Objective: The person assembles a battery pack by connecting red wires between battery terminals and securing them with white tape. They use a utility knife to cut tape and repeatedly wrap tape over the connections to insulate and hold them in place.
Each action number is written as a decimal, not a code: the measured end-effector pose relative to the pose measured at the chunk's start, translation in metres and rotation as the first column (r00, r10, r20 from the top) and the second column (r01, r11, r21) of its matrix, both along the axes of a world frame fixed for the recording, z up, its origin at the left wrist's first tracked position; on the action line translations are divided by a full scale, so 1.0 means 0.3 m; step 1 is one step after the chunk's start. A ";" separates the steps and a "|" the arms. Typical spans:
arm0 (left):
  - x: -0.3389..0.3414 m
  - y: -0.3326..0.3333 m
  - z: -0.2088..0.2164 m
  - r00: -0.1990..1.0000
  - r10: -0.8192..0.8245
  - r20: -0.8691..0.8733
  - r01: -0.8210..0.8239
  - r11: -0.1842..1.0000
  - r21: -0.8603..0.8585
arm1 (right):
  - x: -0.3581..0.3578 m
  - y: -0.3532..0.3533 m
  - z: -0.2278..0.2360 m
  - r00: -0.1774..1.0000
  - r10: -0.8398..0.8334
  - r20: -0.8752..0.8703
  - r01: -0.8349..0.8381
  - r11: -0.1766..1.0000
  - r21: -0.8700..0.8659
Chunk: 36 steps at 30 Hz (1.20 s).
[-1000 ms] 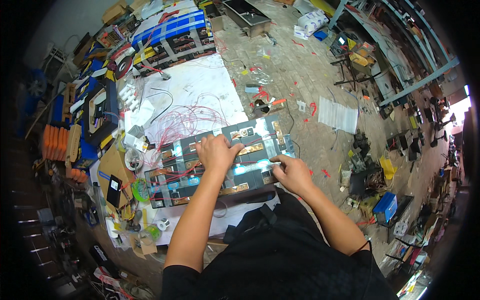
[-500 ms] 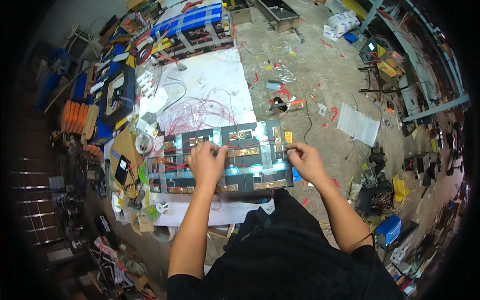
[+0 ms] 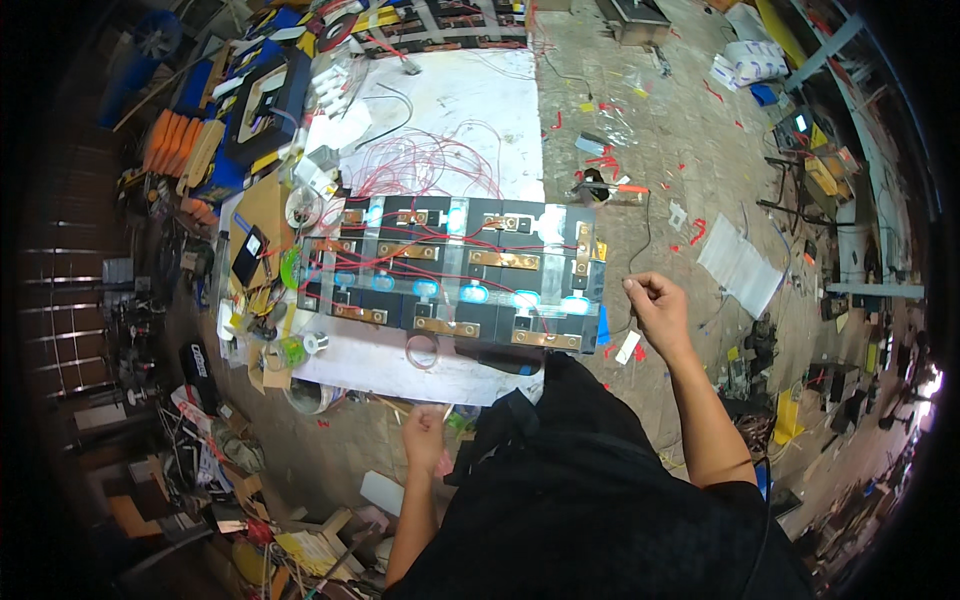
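A battery pack (image 3: 440, 270) of black cells lies on the white-topped table, with copper busbars (image 3: 505, 259), clear tape strips and thin red wires (image 3: 430, 155) across and behind it. My right hand (image 3: 660, 310) hovers off the pack's right end, fingers curled and thumb against the forefinger; whatever it may hold is hidden. A dark cord passes close to its fingertips, leading from an orange-handled soldering iron (image 3: 630, 188). Down by the table's near edge, my left hand (image 3: 423, 437) is closed, away from the pack. Its contents, if any, cannot be made out.
Another taped battery pack (image 3: 450, 25) stands at the table's far end. Solder spools (image 3: 315, 343), a green tape roll (image 3: 290, 270) and a cardboard piece (image 3: 262, 215) crowd the left side. Red scraps and a white foam sheet (image 3: 740, 265) litter the floor on the right.
My left hand has left the top of the pack and dropped toward me below the table's near edge. My right hand has drawn away from the pack's right end. The view has shifted.
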<state>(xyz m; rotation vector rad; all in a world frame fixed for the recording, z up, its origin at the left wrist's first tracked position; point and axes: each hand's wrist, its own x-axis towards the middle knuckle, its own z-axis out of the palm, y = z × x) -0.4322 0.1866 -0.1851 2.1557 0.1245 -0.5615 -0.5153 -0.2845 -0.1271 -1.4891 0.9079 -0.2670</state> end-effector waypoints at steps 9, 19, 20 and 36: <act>-0.021 -0.030 -0.037 0.991 -0.077 -0.110 0.074 0.997 -0.028 | 0.094 0.034 0.069 0.990 0.071 0.121 -0.065 0.996 -0.058; 0.072 -0.001 -0.067 0.989 -0.126 -0.076 0.127 0.992 0.017 | 0.011 0.008 0.048 0.984 -0.081 0.157 0.099 0.989 -0.114; 0.089 0.004 -0.073 0.985 -0.155 -0.070 0.155 0.988 0.002 | 0.003 0.020 0.055 0.985 -0.090 0.144 0.107 0.987 -0.120; 0.627 0.089 -0.004 0.905 -0.417 0.080 0.418 0.909 0.009 | 0.178 0.570 0.213 0.981 0.175 0.087 -0.163 0.978 -0.131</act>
